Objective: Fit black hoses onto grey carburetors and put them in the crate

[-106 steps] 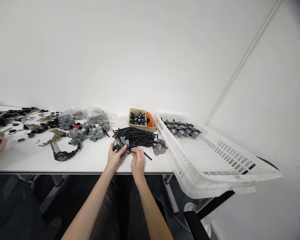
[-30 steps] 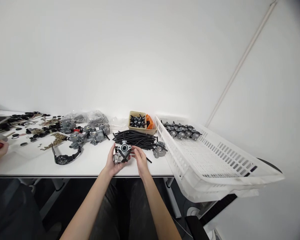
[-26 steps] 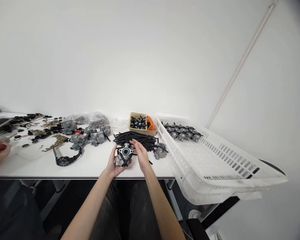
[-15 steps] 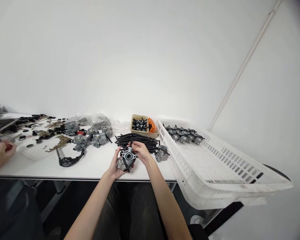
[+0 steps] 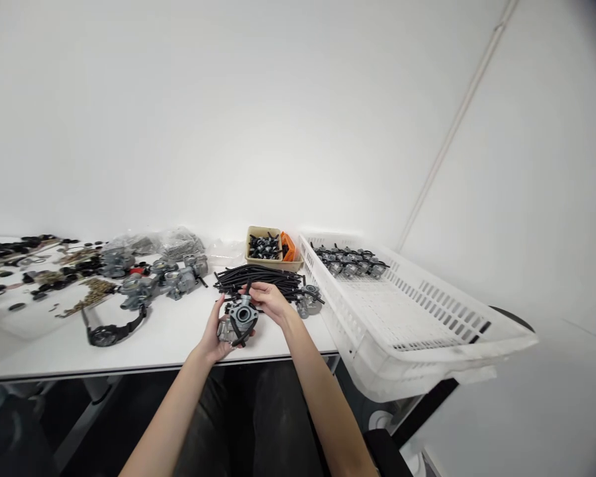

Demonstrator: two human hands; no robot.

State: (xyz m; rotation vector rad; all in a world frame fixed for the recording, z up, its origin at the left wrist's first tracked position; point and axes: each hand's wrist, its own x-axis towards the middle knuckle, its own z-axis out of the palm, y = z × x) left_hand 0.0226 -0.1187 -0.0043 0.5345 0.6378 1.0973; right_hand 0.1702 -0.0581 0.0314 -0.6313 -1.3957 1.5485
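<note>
Near the table's front edge, my left hand (image 5: 212, 336) is closed round a grey metal carburetor (image 5: 243, 315) with a round bore facing me and a short black hose on its front. My right hand (image 5: 268, 300) pinches the black cap piece (image 5: 248, 289) standing up at the carburetor's top; its fingertips are partly hidden. Just behind my hands lies a pile of black rubber hoses (image 5: 258, 277). Another carburetor (image 5: 308, 301) rests on the table right of my right hand.
A white plastic crate (image 5: 402, 318) at the right holds several carburetors (image 5: 350, 260). Behind the hoses stands a tan bin (image 5: 264, 245) of small black parts, with an orange basket (image 5: 288, 247). A wristwatch (image 5: 104, 336), several carburetors (image 5: 139, 288) and brass pieces (image 5: 90, 293) lie left.
The whole view has shifted, so things appear further left. A co-worker's hands at the left edge have gone out of view. Both my hands keep hold of the carburetor.
</note>
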